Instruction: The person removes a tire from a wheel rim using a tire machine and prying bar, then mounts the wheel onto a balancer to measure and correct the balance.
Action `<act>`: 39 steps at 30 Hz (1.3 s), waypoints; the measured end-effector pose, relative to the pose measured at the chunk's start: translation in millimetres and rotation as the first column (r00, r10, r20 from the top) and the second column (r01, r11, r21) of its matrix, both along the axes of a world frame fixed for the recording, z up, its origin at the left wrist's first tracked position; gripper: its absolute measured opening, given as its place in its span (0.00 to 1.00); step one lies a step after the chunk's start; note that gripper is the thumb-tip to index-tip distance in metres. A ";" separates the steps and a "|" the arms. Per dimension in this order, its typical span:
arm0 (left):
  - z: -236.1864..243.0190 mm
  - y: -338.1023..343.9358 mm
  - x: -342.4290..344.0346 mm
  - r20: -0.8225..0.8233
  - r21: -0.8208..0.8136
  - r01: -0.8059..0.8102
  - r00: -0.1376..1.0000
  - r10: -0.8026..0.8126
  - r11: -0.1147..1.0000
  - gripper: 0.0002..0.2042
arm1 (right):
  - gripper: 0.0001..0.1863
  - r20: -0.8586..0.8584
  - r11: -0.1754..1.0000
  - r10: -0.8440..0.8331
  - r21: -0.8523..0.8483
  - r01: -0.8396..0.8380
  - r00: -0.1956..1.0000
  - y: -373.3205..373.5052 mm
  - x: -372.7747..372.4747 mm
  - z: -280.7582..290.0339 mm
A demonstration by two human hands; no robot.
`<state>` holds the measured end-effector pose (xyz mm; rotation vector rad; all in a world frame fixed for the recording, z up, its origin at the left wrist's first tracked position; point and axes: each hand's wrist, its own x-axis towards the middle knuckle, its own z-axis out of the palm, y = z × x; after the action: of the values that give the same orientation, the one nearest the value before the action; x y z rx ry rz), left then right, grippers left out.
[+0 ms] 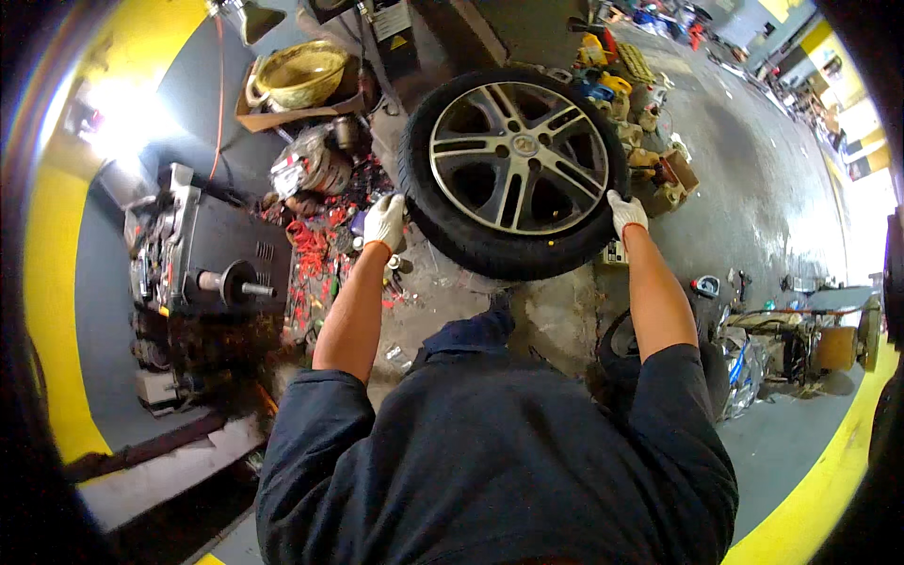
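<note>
A car wheel (pixel 565 193) fills the space in front of me, its black tyre around a silver and dark spoked rim with a round cap in the middle. My left hand (pixel 384 222), in a white glove with an orange cuff, is at the tyre's left side, its fingers curled against the rubber. On the opposite side my right hand (pixel 627 213), gloved the same way, grips the tyre's right edge. Both arms reach forward. The tyre hides part of the fingers of each hand, and what bears the wheel from beneath is also hidden.
To my left stands a grey machine (pixel 229 250) with a protruding threaded shaft (pixel 247 288). Red scraps (pixel 309 247) litter the floor beside it. A yellowish basin (pixel 301 73) sits in a cardboard box farther off. Bottles and bags (pixel 617 85) crowd the wheel's far right.
</note>
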<state>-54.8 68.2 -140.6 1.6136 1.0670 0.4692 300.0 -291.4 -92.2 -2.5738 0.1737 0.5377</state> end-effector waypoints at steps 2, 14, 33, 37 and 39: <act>1.9 -18.4 -53.1 -0.071 -0.007 0.128 0.989 -0.128 0.992 0.21 | 0.45 0.076 0.998 -0.052 -0.036 0.055 0.996 -4.4 -9.5 -10.3; -187.3 -238.7 -499.4 -0.727 -0.546 0.330 0.270 -0.631 0.770 0.15 | 0.42 0.006 0.986 -0.058 -0.157 0.059 0.998 -0.7 -79.9 -15.7; -62.4 -56.2 -425.8 -0.427 -0.133 -0.139 0.901 0.070 0.981 0.25 | 0.55 0.198 0.916 -0.401 0.066 0.396 0.894 35.0 -227.7 -14.1; -52.2 21.3 -471.6 -0.505 0.073 -0.371 0.787 0.355 0.926 0.19 | 0.58 0.238 0.901 -0.431 0.066 0.428 0.870 45.0 -221.3 -33.6; -36.1 82.1 -483.7 -0.515 0.303 -0.475 0.648 0.561 0.826 0.17 | 0.58 0.234 0.860 -0.509 0.128 0.493 0.828 68.8 -250.9 -13.4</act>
<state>-538.6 150.3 -176.7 1.5940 2.0544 0.4296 49.1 -222.6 -105.6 -2.3682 0.7068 0.0029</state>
